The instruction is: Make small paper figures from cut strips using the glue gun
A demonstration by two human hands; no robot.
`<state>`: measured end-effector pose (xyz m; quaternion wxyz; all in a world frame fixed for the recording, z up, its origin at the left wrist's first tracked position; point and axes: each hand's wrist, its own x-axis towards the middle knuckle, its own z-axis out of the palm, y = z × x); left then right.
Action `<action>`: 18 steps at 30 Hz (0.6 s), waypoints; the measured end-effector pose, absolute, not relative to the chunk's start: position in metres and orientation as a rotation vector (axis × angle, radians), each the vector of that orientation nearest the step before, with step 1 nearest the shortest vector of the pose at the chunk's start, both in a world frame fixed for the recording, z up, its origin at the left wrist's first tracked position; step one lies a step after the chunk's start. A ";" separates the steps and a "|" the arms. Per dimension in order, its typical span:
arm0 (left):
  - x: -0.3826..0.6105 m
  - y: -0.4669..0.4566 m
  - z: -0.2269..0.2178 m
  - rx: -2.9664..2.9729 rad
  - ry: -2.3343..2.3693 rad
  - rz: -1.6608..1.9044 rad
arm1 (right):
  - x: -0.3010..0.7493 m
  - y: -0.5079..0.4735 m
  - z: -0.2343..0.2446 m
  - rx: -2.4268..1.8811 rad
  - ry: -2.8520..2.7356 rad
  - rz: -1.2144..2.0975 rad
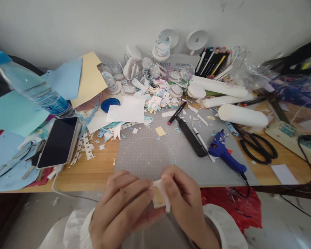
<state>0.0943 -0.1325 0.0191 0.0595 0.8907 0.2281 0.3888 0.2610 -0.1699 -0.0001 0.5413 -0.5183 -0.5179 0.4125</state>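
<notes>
Just off the desk's front edge, my left hand (126,204) and my right hand (182,200) are both closed on a small white piece with a pale yellow face (158,194). The left fingertips press its left side, while the right thumb and fingers pinch its right and upper edge. Its exact kind is hard to make out. Beyond the hands lies a grey cutting mat (142,152) with a small yellow paper square (160,131), a black marker (177,113), a black utility knife (191,136) and a thin white pen (200,138).
A blue glue gun (226,152) and black-handled scissors (259,147) lie to the right, near a white roll (243,116). Paper scraps (158,97) are heaped at the back. A phone (59,141) and a tilted water bottle (36,90) are on the left.
</notes>
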 end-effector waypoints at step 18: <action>0.101 -0.119 0.010 1.894 0.853 0.922 | 0.285 -0.164 -0.005 -1.205 -1.948 0.774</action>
